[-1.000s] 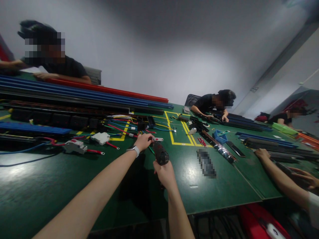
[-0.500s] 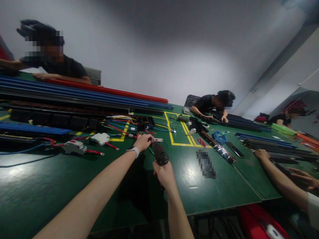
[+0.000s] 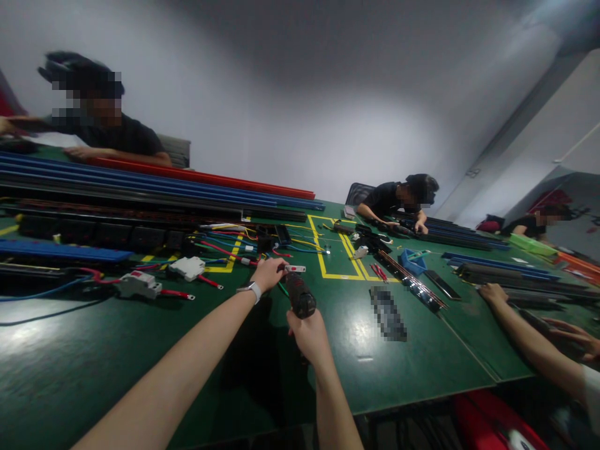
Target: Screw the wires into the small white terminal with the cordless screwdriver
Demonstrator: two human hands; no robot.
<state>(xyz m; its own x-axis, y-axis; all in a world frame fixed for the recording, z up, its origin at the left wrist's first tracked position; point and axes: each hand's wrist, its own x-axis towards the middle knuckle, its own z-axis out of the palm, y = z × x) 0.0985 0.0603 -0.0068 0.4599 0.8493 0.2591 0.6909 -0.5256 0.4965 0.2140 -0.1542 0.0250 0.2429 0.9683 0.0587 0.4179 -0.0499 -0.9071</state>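
Observation:
My right hand (image 3: 308, 334) is wrapped round the grip of a black cordless screwdriver (image 3: 301, 299), whose rear end faces me. Its tip points away, toward a small white circuit breaker (image 3: 297, 269) with a red mark. The fingers of my left hand (image 3: 268, 275) are closed at the left end of that breaker, beside the front of the screwdriver. The tool hides part of the breaker and its contact with the tip. Left of my hands lie two more white circuit breakers (image 3: 139, 285) with red wires that end in metal lugs.
Blue, black and red rails (image 3: 210, 181) lie along the back left of the green table (image 3: 422, 356). Coloured wires lie beyond my hands. To the right are a blurred-out dark object (image 3: 388, 314), a blue bin (image 3: 413, 261) and a co-worker's arm (image 3: 525, 331). Other people sit across the table.
The view has shifted slightly. My hands keep the same hold on the breaker and the screwdriver. The person at the back left has moved an arm a little.

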